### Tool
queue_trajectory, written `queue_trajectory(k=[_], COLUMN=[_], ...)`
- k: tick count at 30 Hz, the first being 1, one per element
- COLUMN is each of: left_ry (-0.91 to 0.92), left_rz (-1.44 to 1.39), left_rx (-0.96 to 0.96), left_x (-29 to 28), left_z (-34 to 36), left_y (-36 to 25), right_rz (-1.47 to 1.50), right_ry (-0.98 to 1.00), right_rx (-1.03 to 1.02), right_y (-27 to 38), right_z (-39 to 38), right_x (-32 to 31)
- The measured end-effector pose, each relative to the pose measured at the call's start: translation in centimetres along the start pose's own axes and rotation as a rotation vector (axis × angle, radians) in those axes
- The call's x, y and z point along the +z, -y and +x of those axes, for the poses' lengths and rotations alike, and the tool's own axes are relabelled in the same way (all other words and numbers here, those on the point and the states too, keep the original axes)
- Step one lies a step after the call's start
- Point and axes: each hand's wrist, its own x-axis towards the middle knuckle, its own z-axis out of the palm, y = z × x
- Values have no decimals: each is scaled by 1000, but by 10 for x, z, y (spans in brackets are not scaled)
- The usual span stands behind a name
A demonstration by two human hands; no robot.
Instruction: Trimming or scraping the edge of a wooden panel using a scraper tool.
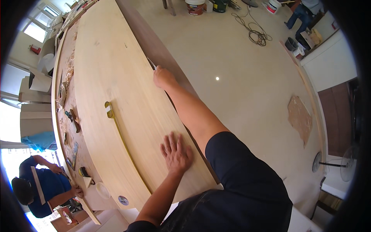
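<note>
A large pale wooden board [112,58] lies flat before me. My left hand [176,154] rests on it palm down with the fingers spread, near its right edge. Farther off along that edge, my right hand [164,78] is closed around a slim tool [152,63]. Its thin, pale end points away from me beside the board's edge; the grip is hidden in my fist and its exact kind is unclear. A yellow-green tape measure [109,110] lies on the board, its strip [129,152] drawn out toward me. Near the board's close end sits a round grey disc [123,200].
Left of the board, the bench holds a hand plane [72,120], wood shavings [69,75] and a black-yellow tape measure [82,172]. A co-worker in blue [36,185] handles a wooden strip there. Buckets [195,7], a coiled cable [258,36] and a fan [344,164] stand on the floor.
</note>
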Motion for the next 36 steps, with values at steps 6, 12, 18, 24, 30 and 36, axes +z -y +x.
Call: queue_trajectory(k=[6, 12, 18, 24, 30, 36], left_ry=[105, 115, 95, -8, -14, -82], left_rz=[-41, -63, -90, -69, -38, -5], left_rx=[-30, -36, -44, -12, -17, 0], left_x=[-5, -6, -7, -4, 0, 4], left_z=[2, 1, 2, 0, -3, -6], left_y=[2, 3, 2, 1, 1, 2], right_rz=[-96, -330, -396, -395, -256, -282], right_ry=[-16, 24, 106, 174, 195, 193], right_rx=[-26, -133, -88, 3, 140, 115], right_y=[14, 5, -7, -13, -18, -39], right_z=[59, 95, 56, -20, -96, -164], right_x=[6, 31, 20, 1, -14, -20])
